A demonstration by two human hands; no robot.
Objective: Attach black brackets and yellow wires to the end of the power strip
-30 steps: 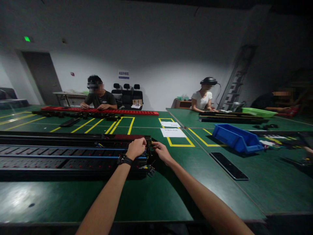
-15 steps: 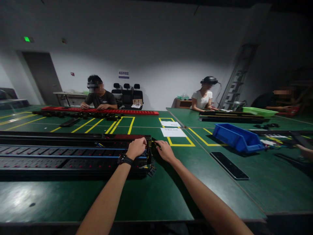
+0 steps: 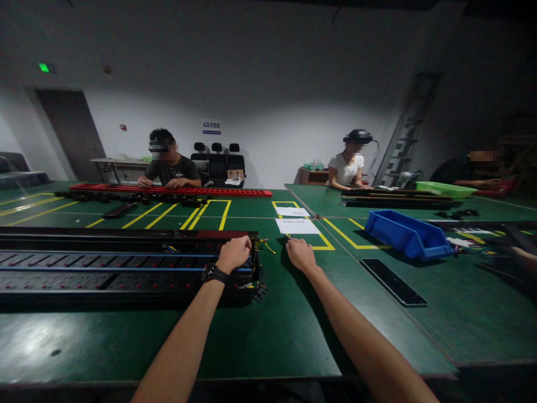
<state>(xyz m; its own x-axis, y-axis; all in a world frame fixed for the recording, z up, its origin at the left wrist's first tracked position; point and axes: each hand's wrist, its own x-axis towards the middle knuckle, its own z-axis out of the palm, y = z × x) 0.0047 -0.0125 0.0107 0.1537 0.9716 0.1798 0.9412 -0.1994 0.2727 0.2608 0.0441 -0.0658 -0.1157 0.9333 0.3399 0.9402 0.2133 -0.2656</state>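
Observation:
A long black power strip assembly [image 3: 126, 268] with blue rails and red switches lies across the green table [image 3: 268, 336]. My left hand [image 3: 234, 253], with a watch on the wrist, is closed over the strip's right end. Loose yellow wires [image 3: 267, 244] stick out from that end. My right hand [image 3: 300, 254] rests on the table a short way right of the strip and the wires. Its fingers are curled together, and what they hold, if anything, is hidden.
A blue bin [image 3: 405, 234] and a flat black plate [image 3: 393, 281] lie to the right. White papers [image 3: 297, 225] sit inside yellow floor-tape marks. Across the table, two people work at a red strip [image 3: 168, 191] and black strips [image 3: 394, 198]. A green tray [image 3: 444, 192] is far right.
My right hand has drawn away from the strip's end toward the right, exposing the yellow wires. My left hand has stayed on the strip's end.

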